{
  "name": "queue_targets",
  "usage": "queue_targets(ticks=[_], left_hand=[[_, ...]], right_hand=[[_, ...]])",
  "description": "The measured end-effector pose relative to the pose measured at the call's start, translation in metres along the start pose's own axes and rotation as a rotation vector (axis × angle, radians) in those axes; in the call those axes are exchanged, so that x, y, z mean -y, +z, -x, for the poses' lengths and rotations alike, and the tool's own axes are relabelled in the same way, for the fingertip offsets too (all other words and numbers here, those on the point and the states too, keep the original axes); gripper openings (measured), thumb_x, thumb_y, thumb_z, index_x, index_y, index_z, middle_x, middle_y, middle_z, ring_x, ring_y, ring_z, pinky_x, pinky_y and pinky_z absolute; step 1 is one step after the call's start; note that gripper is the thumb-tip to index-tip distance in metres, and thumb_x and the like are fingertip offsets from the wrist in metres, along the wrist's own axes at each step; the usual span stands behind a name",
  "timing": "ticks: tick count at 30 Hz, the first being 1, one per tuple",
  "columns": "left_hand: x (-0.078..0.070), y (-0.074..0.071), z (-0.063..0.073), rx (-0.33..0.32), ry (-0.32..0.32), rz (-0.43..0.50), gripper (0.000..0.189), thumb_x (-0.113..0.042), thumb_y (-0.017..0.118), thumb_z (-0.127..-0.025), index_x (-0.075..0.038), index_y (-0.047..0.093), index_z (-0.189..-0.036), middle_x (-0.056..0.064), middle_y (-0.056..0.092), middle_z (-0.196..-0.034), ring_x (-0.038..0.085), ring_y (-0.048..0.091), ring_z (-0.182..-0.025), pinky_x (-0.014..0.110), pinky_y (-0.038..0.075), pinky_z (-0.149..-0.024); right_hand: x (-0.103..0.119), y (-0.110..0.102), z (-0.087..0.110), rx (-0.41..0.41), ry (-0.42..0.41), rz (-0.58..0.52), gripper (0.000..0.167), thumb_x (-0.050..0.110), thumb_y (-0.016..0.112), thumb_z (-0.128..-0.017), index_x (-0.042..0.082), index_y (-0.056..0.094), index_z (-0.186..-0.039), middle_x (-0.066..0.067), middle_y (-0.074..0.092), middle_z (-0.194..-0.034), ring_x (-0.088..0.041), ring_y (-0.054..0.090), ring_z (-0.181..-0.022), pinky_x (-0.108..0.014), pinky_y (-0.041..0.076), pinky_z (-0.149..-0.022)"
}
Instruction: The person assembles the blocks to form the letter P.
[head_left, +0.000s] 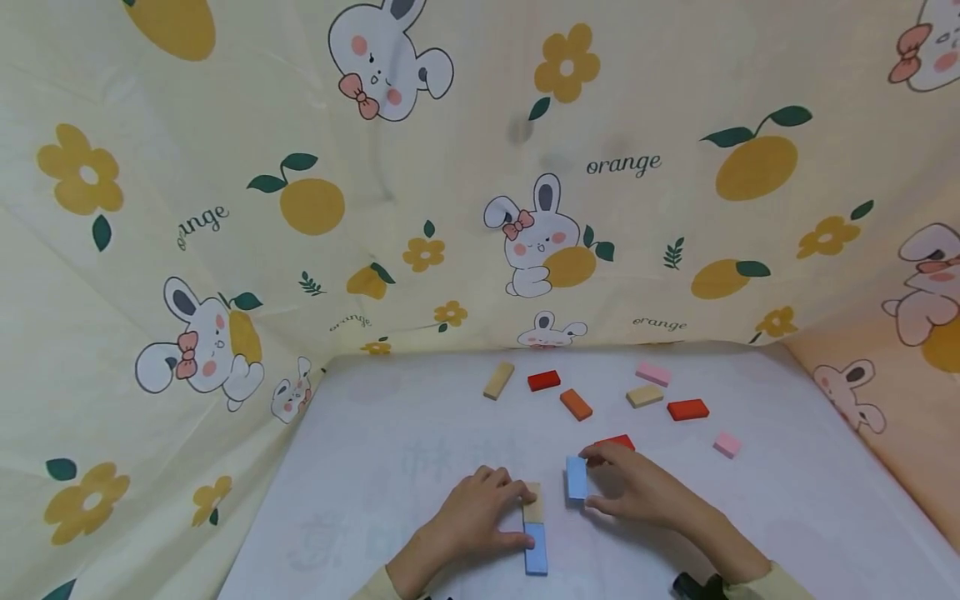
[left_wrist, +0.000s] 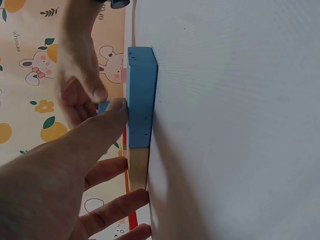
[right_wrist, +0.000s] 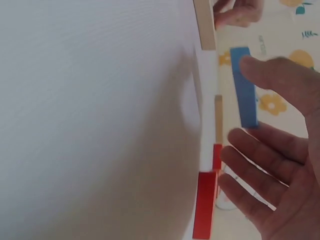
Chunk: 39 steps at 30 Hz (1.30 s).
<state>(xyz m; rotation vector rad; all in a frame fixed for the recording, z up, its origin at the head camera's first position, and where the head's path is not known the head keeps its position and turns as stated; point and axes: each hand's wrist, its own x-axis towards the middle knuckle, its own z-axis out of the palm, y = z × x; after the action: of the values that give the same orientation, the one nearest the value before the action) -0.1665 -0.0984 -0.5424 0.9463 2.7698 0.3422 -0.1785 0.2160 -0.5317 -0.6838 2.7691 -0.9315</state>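
Two blocks lie end to end on the white table: a blue block (head_left: 537,560) nearer me and a plain wooden block (head_left: 533,510) beyond it. My left hand (head_left: 474,515) rests on this row, thumb touching the blue block and forefinger at the wooden one, its other fingers spread. In the left wrist view, the thumb tip lies at the blue block's edge (left_wrist: 141,100). My right hand (head_left: 637,487) pinches a second blue block (head_left: 576,478) by its ends, between thumb and forefinger. The right wrist view shows this block (right_wrist: 244,95) raised off the table, with the remaining fingers extended.
A red block (head_left: 617,442) lies just behind my right hand. Farther back are scattered wooden (head_left: 498,381), red (head_left: 543,381), orange (head_left: 576,404) and pink (head_left: 653,373) blocks. A small pink block (head_left: 727,444) lies at right. Patterned cloth (head_left: 465,167) encloses the table's back and sides.
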Motion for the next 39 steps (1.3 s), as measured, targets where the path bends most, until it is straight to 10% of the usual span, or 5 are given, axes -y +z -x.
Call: queue_targets(ticks=[39], left_hand=[[0.004,0.005,0.0,-0.064,0.049,-0.009,0.054,-0.073,0.074,-0.089,-0.039,0.07,-0.132,-0.013,0.062,-0.116,0.015,0.057,-0.113,0.035,0.052,-0.091]], right_hand=[[0.006,0.027,-0.071,0.072,-0.034,-0.002,0.062,0.04,0.092,-0.085,0.018,0.066,-0.136,0.004,0.066,-0.127,-0.017,0.059,-0.113,-0.045,0.055,-0.102]])
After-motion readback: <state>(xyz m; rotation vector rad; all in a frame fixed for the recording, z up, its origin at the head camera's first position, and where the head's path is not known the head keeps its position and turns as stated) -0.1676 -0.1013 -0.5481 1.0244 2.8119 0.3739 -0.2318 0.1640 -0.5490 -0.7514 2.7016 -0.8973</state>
